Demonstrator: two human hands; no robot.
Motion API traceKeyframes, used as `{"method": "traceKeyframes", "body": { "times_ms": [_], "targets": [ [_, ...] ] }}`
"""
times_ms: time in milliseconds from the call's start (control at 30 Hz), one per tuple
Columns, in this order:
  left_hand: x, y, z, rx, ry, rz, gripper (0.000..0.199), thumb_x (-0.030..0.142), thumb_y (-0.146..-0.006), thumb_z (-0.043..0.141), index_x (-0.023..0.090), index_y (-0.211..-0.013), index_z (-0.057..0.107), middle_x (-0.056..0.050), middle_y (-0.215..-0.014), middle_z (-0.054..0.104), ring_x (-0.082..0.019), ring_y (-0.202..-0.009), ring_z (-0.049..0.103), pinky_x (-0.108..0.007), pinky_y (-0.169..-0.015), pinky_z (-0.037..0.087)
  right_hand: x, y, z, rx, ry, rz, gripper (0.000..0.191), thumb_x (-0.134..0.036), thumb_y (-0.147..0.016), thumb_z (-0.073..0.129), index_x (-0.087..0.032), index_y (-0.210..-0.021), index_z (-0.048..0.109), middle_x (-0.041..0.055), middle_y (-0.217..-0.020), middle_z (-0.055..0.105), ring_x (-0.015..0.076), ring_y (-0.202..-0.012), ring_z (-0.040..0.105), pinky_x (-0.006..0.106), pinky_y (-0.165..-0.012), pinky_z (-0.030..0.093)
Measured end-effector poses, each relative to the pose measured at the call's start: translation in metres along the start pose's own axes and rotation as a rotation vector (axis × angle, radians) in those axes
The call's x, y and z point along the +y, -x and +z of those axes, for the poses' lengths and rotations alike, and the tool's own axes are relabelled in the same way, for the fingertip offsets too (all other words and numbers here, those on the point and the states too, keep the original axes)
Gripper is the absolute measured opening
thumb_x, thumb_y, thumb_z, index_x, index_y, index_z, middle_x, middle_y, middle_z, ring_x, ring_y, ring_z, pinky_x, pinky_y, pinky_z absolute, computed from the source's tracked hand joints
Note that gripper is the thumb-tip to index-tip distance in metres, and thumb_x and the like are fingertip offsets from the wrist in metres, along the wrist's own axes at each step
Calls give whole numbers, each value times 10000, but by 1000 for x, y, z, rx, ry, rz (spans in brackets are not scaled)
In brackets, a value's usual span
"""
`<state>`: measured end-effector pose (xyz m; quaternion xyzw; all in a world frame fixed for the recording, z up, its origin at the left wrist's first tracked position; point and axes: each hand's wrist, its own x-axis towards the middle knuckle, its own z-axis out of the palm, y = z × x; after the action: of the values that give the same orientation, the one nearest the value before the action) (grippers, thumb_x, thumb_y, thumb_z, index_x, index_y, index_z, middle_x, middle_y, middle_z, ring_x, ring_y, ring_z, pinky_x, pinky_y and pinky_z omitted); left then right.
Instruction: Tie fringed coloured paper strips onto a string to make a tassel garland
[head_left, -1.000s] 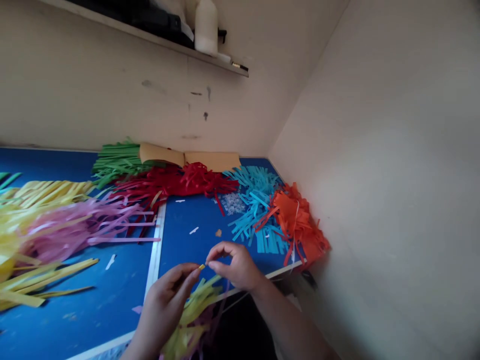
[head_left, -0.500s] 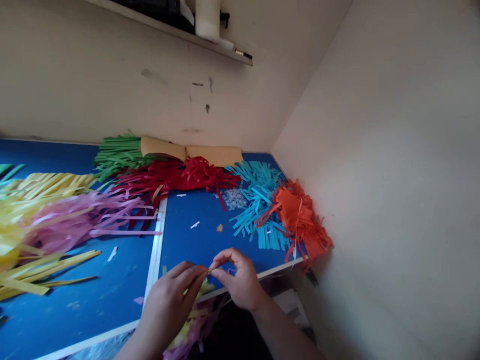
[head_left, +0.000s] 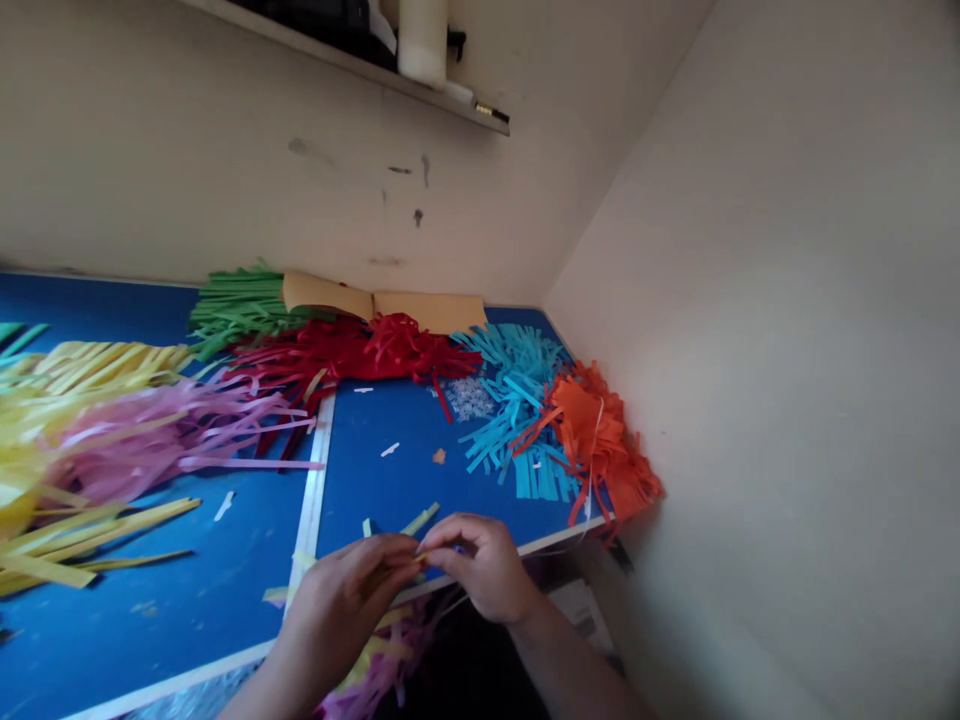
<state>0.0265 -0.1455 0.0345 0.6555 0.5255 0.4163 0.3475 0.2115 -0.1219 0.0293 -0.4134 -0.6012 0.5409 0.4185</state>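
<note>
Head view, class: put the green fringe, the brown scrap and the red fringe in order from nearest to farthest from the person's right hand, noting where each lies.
Starting from the right hand:
1. Brown scrap: just beyond the hand, on the blue table.
2. Red fringe: farther back and to the left.
3. Green fringe: at the back, farthest left of the three.

The left hand (head_left: 339, 592) and right hand (head_left: 487, 575) are bare, with rounded knuckles; both forearms (head_left: 574, 660) are bare too. Between them shows a black patch (head_left: 469, 665) (perhaps clothing, too dark to tell).
</note>
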Motion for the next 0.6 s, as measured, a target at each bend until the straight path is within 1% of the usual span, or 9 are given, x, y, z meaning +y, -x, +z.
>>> {"method": "traceKeyframes", "body": {
  "times_ms": [67, 100, 200, 267, 333, 400, 500, 600],
  "targets": [
    [5, -3, -2, 1, -39, 104, 167, 436, -808, 679, 283, -818, 745, 11, -739, 772, -148, -657, 728, -186, -604, 559, -3, 1, -1, 33, 88, -70, 106, -285, -798, 759, -196, -747, 733, 21, -772, 734, 154, -742, 681, 241, -716, 506],
    [7, -4, -2, 4, -47, 134, 176, 438, -816, 674, 281, -798, 751, 6, -733, 769, -145, -656, 726, -183, -605, 559, -5, 2, -2, 50, 117, -103, 115, -284, -807, 754, -197, -736, 729, 18, -757, 728, 150, -730, 676, 240, -713, 504],
    [10, -5, -4, 11, -70, 154, 209, 432, -838, 655, 264, -754, 748, -2, -707, 754, -137, -625, 714, -172, -571, 554, -11, 4, -5, 80, 164, -160, 139, -287, -831, 741, -205, -722, 719, 12, -740, 720, 148, -721, 673, 241, -720, 506],
    [10, -4, -4, 48, -111, 197, 199, 417, -848, 648, 258, -789, 751, -13, -756, 766, -143, -668, 728, -176, -603, 571, -13, 6, -7, 99, 186, -190, 119, -277, -839, 735, -212, -740, 720, 12, -757, 725, 147, -736, 677, 241, -731, 510],
    [10, -2, -2, 107, -160, 277, 193, 395, -868, 630, 251, -833, 754, -25, -811, 776, -151, -736, 742, -189, -668, 590, -14, 8, -8, 109, 215, -222, 89, -265, -848, 725, -219, -771, 724, 15, -784, 732, 147, -753, 681, 242, -743, 515],
    [13, 0, 0, 149, -205, 346, 219, 370, -904, 586, 248, -840, 757, -29, -820, 779, -150, -766, 746, -204, -717, 600, -15, 9, -8, 111, 237, -241, 76, -264, -855, 717, -226, -790, 728, 17, -799, 737, 150, -759, 684, 246, -747, 523],
    [19, 0, 3, 157, -243, 421, 277, 343, -941, 531, 246, -814, 757, -22, -779, 773, -134, -733, 742, -194, -712, 603, -19, 12, -8, 108, 262, -249, 58, -256, -853, 716, -228, -804, 732, 23, -806, 739, 154, -764, 690, 247, -748, 531],
    [20, -2, 5, 173, -268, 499, 281, 335, -945, 528, 245, -808, 757, -12, -773, 774, -131, -731, 745, -172, -706, 600, -22, 14, -8, 145, 278, -238, 52, -224, -837, 722, -218, -787, 734, 25, -788, 738, 151, -758, 694, 232, -748, 530]
  ]
}}
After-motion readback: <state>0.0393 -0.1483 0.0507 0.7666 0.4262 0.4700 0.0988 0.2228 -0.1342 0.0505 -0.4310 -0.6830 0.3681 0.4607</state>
